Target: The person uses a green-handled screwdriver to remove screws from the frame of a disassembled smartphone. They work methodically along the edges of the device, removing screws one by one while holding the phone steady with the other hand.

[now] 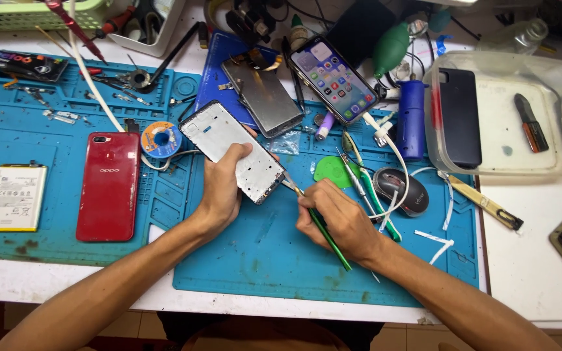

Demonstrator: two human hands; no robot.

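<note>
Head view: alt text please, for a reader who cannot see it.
The left hand grips a white phone frame above a blue work mat while the right hand works a green-handled tool against its lower edge. A red phone lies to the left.

The phone frame (234, 151) shows a matt white face with a dark plastic rim. The tool (325, 233) has a green plastic handle and a metal tip. The mat (261, 253) is matt blue, stained. The red phone back (108, 186) is glossy.
</note>
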